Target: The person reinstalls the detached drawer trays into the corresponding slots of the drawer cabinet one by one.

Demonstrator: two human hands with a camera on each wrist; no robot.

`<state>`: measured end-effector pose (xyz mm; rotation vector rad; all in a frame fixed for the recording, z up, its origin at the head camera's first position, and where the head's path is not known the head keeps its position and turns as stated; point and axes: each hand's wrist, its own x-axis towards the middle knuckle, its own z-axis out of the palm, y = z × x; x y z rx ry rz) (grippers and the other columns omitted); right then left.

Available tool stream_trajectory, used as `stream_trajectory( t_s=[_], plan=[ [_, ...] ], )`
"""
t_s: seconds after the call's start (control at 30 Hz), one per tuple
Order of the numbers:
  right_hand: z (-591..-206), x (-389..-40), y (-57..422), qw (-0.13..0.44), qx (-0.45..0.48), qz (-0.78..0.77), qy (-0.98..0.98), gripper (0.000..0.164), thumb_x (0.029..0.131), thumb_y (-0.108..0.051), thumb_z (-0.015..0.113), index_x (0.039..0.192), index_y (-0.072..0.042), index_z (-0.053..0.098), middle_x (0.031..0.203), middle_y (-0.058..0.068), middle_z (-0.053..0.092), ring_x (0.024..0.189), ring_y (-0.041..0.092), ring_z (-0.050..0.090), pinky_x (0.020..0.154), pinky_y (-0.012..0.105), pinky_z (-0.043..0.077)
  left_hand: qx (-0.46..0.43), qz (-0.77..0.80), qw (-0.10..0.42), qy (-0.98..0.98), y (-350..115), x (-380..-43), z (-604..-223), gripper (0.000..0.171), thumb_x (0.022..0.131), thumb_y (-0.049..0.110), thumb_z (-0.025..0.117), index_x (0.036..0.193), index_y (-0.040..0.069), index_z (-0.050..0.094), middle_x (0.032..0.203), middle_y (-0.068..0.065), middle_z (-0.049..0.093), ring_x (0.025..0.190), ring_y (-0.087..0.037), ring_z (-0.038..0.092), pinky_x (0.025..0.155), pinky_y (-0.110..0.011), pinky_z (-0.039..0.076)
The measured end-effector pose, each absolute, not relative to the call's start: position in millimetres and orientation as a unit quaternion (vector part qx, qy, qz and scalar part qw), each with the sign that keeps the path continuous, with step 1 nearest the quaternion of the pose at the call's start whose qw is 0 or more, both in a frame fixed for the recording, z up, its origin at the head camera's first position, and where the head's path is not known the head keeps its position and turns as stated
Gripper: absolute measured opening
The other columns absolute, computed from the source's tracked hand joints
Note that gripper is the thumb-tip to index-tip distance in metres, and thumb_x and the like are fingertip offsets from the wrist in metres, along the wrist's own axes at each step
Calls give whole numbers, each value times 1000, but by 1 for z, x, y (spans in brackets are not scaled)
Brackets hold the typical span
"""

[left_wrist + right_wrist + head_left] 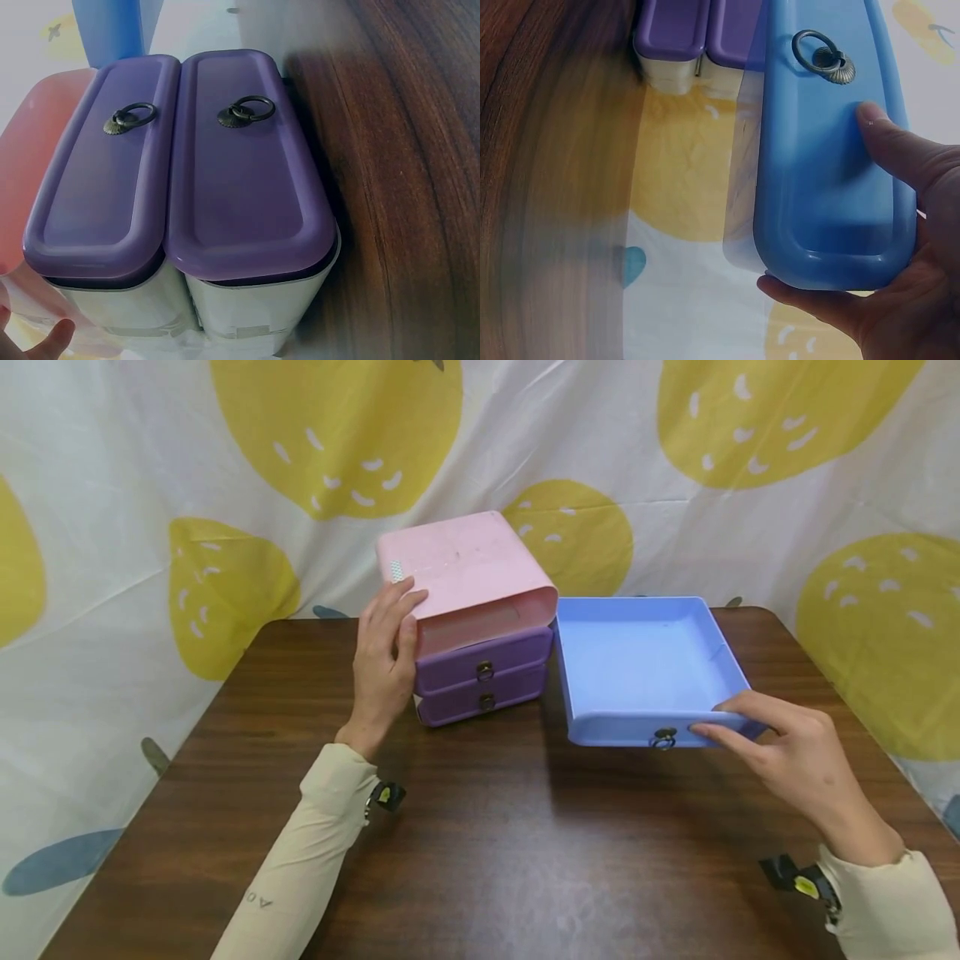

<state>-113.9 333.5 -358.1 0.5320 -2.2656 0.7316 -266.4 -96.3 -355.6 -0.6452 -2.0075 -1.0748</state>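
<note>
A pink open-fronted drawer case (465,560) sits atop two purple-fronted drawers (483,670), each with a small metal ring pull. My left hand (382,660) rests against the left side of the pink case, its fingers reaching onto the top and its thumb near the front edge. To the right, my right hand (806,760) holds a blue drawer (637,660) by its front right corner. The right wrist view shows the thumb pressing the blue front beside its ring pull (825,58), with fingers behind and under it. Inside, the blue drawer shows no contents.
Everything is over a dark brown wooden table (480,843). Behind it hangs a white cloth (570,410) with large yellow fruit shapes. The left wrist view shows white casings (247,322) around the purple drawers.
</note>
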Motion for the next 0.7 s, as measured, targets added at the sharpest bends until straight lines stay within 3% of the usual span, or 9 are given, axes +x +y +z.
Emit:
stream_trajectory(
  t_s=[0.57,0.7],
  plan=[
    [-355,-103,334,343,211,295,-866,41,56,11,94,83,-16,78,79,-21,68,69,-18,55,60,4,48,-251,-420,379,-785,-97,-266,-357,39,111,33,43,140,20,65,156,0,56,155,-26,38,127,-46,33],
    [-356,-101,337,353,220,301,-858,24,68,-10,96,83,-15,78,81,-20,70,71,-17,56,64,3,48,-252,-421,377,-786,-97,-265,-356,38,111,32,43,140,21,65,157,1,55,155,-24,37,128,-45,33]
  ],
)
